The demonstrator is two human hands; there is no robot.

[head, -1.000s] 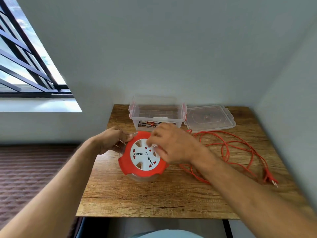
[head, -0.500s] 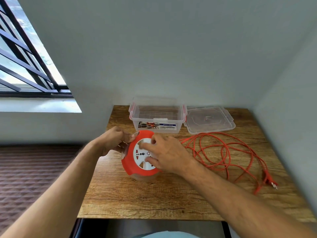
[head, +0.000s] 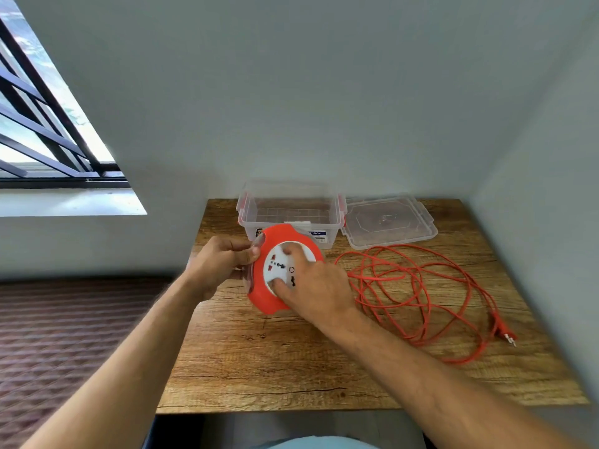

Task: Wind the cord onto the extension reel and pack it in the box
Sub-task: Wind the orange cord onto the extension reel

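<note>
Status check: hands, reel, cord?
Left hand grips reel rim, right hand on its white face. Cord loose on table. Box open, unobstructed.

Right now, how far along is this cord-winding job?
Early on. Ready: the clear box stands open, its lid beside it. In hand: the left hand grips the orange reel at its edge while the right hand presses its white face. Left: most of the orange cord lies loose on the table, plug free; then boxing the reel.

Both forearms were bare, with no sleeves showing. The left hand (head: pixel 223 264) and the right hand (head: pixel 316 286) wore no gloves.
</note>
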